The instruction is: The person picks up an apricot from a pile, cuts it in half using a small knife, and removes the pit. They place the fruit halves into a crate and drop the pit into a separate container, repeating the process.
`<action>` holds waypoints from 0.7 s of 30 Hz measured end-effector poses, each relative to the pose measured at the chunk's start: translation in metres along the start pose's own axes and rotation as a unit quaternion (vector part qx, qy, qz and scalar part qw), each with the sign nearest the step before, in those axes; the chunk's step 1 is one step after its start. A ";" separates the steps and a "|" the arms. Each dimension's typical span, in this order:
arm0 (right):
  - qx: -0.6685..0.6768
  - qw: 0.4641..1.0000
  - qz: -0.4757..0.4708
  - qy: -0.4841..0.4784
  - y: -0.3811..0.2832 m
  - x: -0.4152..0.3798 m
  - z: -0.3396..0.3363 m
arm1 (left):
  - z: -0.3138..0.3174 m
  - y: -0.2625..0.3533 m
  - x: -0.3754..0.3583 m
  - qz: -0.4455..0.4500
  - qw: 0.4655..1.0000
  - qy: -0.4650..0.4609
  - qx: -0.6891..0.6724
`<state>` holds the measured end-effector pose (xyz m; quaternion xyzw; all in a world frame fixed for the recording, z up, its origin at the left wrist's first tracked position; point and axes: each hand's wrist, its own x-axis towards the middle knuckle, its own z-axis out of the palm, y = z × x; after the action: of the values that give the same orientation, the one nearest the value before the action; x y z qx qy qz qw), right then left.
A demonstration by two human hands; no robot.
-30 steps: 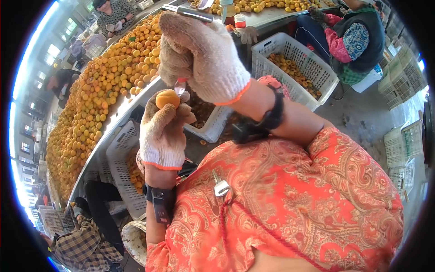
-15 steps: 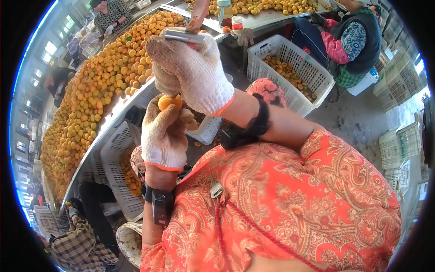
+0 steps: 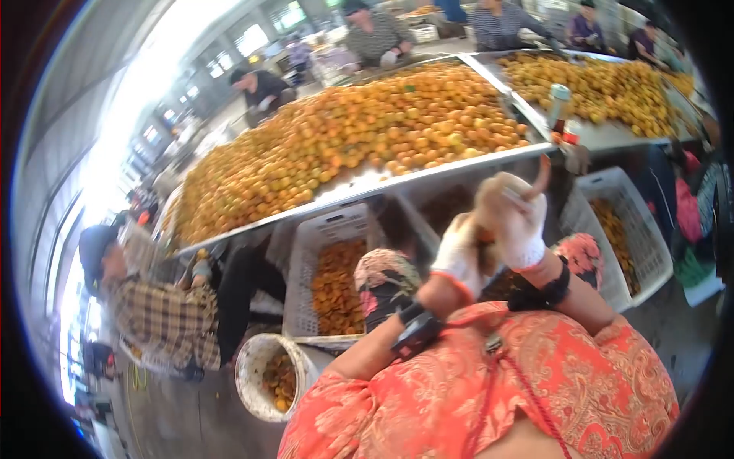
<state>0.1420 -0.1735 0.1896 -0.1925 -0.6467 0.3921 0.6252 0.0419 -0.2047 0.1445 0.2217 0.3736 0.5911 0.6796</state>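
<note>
Up close to the chest, both gloved hands meet over a single small orange fruit (image 3: pixel 485 233), only a sliver of which shows between them. The left hand (image 3: pixel 461 256), in a white knit glove with an orange cuff, is curled around the fruit from below, fingers narrow and cupping it. The right hand (image 3: pixel 514 218), gloved the same way, is closed in a fist around a slim tool (image 3: pixel 540 177) whose reddish end pokes up past the knuckles; the picture is too blurred to tell what the tool's working end is doing. The fruit looks light, soft-skinned and easy to bruise or split, so it likely wants a gentle cradle around its middle rather than a pinch, and any juice would make it slippery even against knit gloves. Just beyond the hands stands a long metal table (image 3: pixel 359 187) heaped with the same orange fruit (image 3: pixel 359 130). Below its edge sit white slotted plastic crates (image 3: pixel 306 268), one holding cut fruit pieces (image 3: pixel 334 283), and another crate (image 3: pixel 638 229) is at the right. A white bucket (image 3: pixel 256 367) stands on the floor near the left elbow. A person in a plaid shirt (image 3: pixel 164 317) sits at the left, and other people work on the far side of the table.
</note>
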 end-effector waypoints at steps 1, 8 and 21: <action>0.030 0.999 -0.034 0.009 0.004 -0.003 0.003 | 0.006 -0.001 -0.004 0.010 1.000 0.029 0.002; 0.295 0.943 0.152 0.001 0.026 0.016 0.003 | -0.008 -0.003 -0.003 0.071 0.997 -0.003 0.035; 0.360 0.897 0.254 0.039 0.035 0.029 0.008 | -0.023 -0.001 -0.007 0.045 0.996 -0.069 0.012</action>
<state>0.1215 -0.1328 0.1833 -0.1271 -0.3653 0.7360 0.5556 0.0242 -0.2152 0.1314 0.2873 0.3225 0.5998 0.6736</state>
